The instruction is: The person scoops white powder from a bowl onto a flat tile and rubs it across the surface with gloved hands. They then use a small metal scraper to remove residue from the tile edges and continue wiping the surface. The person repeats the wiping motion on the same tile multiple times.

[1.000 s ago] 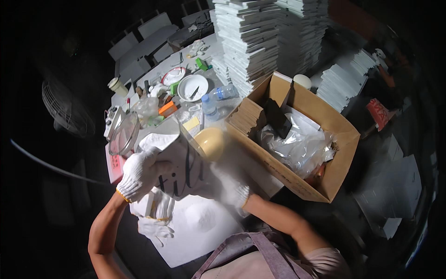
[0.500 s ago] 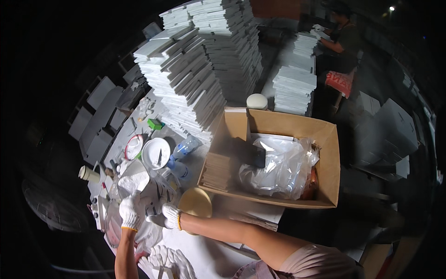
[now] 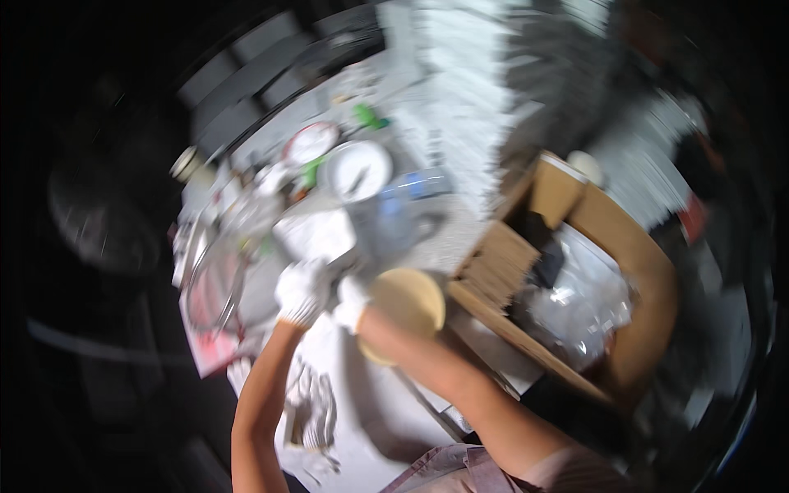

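Note:
Both my hands wear white knit gloves and are smeared by motion. My left hand [image 3: 302,292] is closed at the near edge of an open-topped white bag [image 3: 316,236] that seems to hold something white. Close to its right, my right hand [image 3: 352,302] is beside the bag's lower part; its fingers are too blurred to read. A round yellowish tub or disc [image 3: 408,308] is partly under my right forearm. Nearer me, a pile of spare white gloves [image 3: 311,407] lies on the white table [image 3: 353,435].
Beyond the bag are a white bowl [image 3: 359,171] with a dark tool in it, a red-rimmed dish [image 3: 311,143] and clear bottles [image 3: 423,182]. Tall stacks of white slabs [image 3: 460,90] rise behind. At right, a cardboard box [image 3: 649,287] holds clear plastic and brown pieces.
The whole view has swung, so the table, bag and box appear shifted and turned. My hands remain at the white bag, and the co-worker at the far right is no longer distinguishable.

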The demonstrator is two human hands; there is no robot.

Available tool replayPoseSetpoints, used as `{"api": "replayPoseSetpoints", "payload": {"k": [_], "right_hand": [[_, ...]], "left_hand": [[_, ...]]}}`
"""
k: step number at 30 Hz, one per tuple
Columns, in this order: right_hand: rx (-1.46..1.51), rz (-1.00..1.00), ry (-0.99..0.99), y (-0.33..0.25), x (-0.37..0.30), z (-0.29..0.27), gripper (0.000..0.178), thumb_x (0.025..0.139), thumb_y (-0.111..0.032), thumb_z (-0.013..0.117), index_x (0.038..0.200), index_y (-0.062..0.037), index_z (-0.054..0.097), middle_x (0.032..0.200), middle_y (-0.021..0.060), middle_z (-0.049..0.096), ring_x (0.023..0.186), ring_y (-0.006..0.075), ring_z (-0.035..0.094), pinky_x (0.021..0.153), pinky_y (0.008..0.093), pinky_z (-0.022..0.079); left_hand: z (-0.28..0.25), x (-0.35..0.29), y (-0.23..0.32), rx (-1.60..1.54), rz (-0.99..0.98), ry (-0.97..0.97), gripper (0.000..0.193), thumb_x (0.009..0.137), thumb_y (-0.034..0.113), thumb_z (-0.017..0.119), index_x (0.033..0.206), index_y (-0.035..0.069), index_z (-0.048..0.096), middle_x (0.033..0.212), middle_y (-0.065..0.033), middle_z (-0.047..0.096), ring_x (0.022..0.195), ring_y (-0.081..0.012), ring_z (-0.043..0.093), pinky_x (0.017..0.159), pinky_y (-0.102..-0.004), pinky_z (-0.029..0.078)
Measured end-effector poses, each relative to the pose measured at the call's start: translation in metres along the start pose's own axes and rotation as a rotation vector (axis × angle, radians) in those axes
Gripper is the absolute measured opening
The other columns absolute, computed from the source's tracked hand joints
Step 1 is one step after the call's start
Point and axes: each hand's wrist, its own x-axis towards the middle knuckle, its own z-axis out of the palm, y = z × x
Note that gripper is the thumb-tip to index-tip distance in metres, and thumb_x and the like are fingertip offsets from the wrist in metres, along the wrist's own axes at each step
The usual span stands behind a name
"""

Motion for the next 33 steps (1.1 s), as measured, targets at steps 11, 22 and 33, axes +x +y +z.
{"api": "replayPoseSetpoints", "payload": {"k": [11,22,33], "right_hand": [[-0.566,0.04,-0.346,-0.029,-0.246,-0.057,0.053,0.114,-0.045,0.045,0.147,-0.0038,0.052,0.131,0.0122,0.065,0.118,0.0248,0.064,0.103,0.0393,0.054],[-0.889,-0.179,0.094,0.013,-0.342,-0.202,0.054,0.112,-0.034,0.05,0.156,-0.003,0.045,0.116,0.0109,0.067,0.099,0.026,0.073,0.089,0.0494,0.064],[-0.967,-0.213,-0.112,0.054,-0.339,-0.181,0.055,0.114,-0.029,0.047,0.156,0.0053,0.041,0.109,0.01,0.067,0.084,0.0162,0.068,0.081,0.0403,0.065]], "left_hand": [[-0.07,-0.206,0.086,-0.551,0.03,0.521,0.056,0.08,0.017,0.084,0.129,0.001,0.063,0.12,-0.0168,0.069,0.11,-0.0343,0.067,0.094,-0.0461,0.054],[-0.057,-0.372,0.018,-0.217,-0.566,0.591,0.051,0.087,0.021,0.084,0.133,0.005,0.067,0.124,-0.016,0.071,0.111,-0.0381,0.068,0.097,-0.0457,0.056],[-0.036,-0.333,-0.017,0.016,-0.315,0.438,0.048,0.073,0.023,0.087,0.116,0.006,0.075,0.148,-0.0215,0.059,0.145,-0.0412,0.048,0.127,-0.0498,0.033]]}}
